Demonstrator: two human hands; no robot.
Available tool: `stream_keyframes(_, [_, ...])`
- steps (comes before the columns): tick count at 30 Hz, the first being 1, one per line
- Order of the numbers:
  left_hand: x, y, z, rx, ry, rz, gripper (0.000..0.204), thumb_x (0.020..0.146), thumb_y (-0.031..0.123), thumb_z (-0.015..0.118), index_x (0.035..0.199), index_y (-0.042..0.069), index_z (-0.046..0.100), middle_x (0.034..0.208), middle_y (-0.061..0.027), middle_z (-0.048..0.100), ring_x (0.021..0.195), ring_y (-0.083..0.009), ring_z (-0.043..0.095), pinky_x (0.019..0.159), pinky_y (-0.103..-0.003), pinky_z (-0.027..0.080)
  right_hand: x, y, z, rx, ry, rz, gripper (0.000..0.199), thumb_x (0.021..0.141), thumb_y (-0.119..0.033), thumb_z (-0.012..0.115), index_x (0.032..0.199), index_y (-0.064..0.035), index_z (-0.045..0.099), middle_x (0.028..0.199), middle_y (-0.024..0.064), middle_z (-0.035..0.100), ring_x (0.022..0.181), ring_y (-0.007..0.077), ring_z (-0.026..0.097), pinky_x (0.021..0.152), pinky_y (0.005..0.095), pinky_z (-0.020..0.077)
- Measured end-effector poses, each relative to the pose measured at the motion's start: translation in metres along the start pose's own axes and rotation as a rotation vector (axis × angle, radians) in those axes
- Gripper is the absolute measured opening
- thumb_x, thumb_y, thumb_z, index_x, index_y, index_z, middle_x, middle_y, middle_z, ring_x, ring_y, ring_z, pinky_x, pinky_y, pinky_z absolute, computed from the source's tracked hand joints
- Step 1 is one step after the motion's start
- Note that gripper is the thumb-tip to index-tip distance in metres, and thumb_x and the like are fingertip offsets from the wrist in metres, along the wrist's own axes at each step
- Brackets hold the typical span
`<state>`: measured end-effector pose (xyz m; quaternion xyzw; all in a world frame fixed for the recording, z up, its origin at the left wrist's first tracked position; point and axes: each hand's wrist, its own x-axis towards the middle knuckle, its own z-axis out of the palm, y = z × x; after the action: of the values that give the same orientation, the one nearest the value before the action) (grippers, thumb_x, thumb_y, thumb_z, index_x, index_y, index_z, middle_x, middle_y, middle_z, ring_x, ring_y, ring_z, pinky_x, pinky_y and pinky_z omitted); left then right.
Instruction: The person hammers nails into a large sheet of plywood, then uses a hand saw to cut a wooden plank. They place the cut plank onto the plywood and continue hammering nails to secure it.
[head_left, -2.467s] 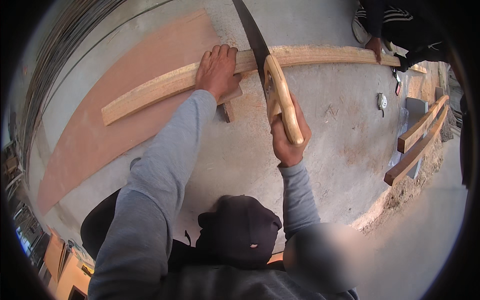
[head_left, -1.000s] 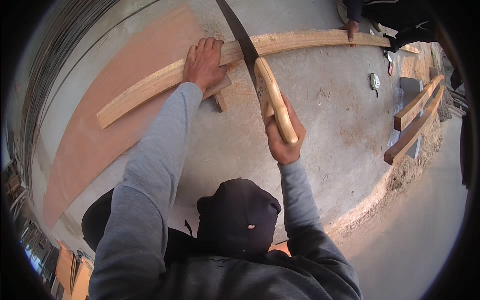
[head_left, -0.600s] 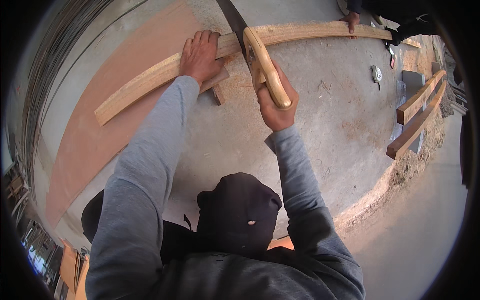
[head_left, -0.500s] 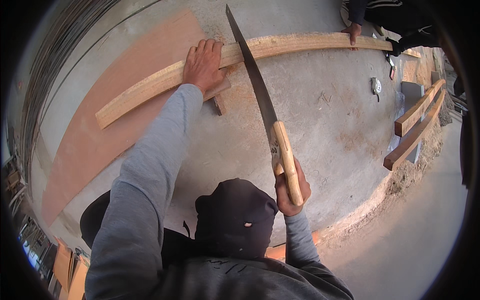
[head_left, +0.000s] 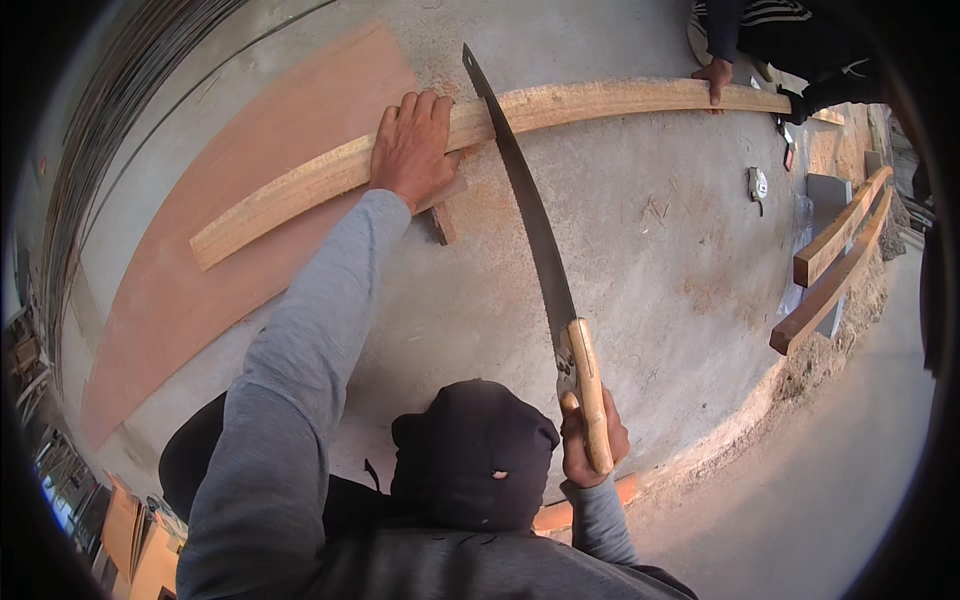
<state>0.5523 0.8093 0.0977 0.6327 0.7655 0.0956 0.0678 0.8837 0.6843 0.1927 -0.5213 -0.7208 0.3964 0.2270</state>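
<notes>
A long, light wooden beam (head_left: 610, 98) lies crosswise before me, its left part over a thin reddish sheet (head_left: 180, 310). My left hand (head_left: 413, 150) grips the beam from above, just left of the cut line. Below that hand, a short wooden block (head_left: 443, 222) sticks out from under the beam. My right hand (head_left: 578, 455) is closed around the wooden handle of a handsaw (head_left: 533, 200). The saw's blade crosses the beam close to my left fingers, its tip reaching past the far edge. How deep the teeth sit is hidden.
At the far right another person's hand (head_left: 715, 75) holds the beam near its end. A white tape measure (head_left: 757, 185) lies on the concrete floor (head_left: 660, 300). Two brown wooden beams (head_left: 835, 240) rest at the right. Long thin rods (head_left: 90, 110) lie at the far left.
My right hand has drawn the saw back toward me, so less blade extends past the beam. My left hand keeps its place on the wood. The view has shifted slightly.
</notes>
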Motion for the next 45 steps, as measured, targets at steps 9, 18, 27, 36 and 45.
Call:
stream_keyframes(9, [0.002,0.002,-0.005,-0.033,-0.034,-0.034,0.064,0.074,0.02,0.078,0.132,0.007,0.054,0.124,-0.0096,0.054,0.123,-0.0273,0.048,0.105,-0.04,0.038,0.086,0.007,0.049,0.21,0.082,-0.12,0.06,0.083,0.002,0.059,0.142,0.0023,0.051,0.107,0.0188,0.072,0.094,0.0218,0.073,0.085,0.0326,0.0574])
stream_keyframes(18, [-0.001,0.001,0.002,0.011,0.081,-0.009,0.062,0.073,0.02,0.081,0.129,0.007,0.055,0.122,-0.0071,0.054,0.12,-0.0239,0.049,0.102,-0.038,0.038,0.148,0.008,0.083,0.283,0.163,-0.281,0.059,0.084,0.002,0.059,0.143,-0.0014,0.053,0.096,0.0136,0.072,0.078,0.0167,0.07,0.071,0.0294,0.0565])
stream_keyframes(27, [0.001,0.004,-0.006,-0.015,0.043,-0.013,0.064,0.073,0.022,0.079,0.131,0.008,0.054,0.125,-0.0088,0.054,0.123,-0.027,0.048,0.105,-0.04,0.037,0.0,0.015,0.006,0.022,-0.012,-0.007,0.058,0.08,0.008,0.053,0.138,0.0056,0.051,0.122,0.0243,0.069,0.11,0.0308,0.071,0.091,0.036,0.0577])
stream_keyframes(36, [-0.002,-0.004,0.009,-0.04,0.177,0.032,0.066,0.072,0.022,0.077,0.132,0.008,0.054,0.123,-0.01,0.054,0.122,-0.0285,0.049,0.103,-0.04,0.039,0.019,0.015,0.022,0.165,0.138,-0.221,0.058,0.081,0.006,0.051,0.139,0.0013,0.053,0.118,0.0185,0.072,0.104,0.0259,0.074,0.087,0.0302,0.0572])
stream_keyframes(45, [0.004,-0.011,0.007,-0.096,0.026,-0.104,0.067,0.072,0.022,0.08,0.132,0.005,0.054,0.126,-0.0122,0.055,0.123,-0.0311,0.051,0.103,-0.043,0.041,0.072,0.027,0.066,0.212,0.139,-0.145,0.058,0.081,0.001,0.062,0.139,-0.0009,0.055,0.093,0.0132,0.073,0.075,0.0207,0.072,0.069,0.0326,0.057])
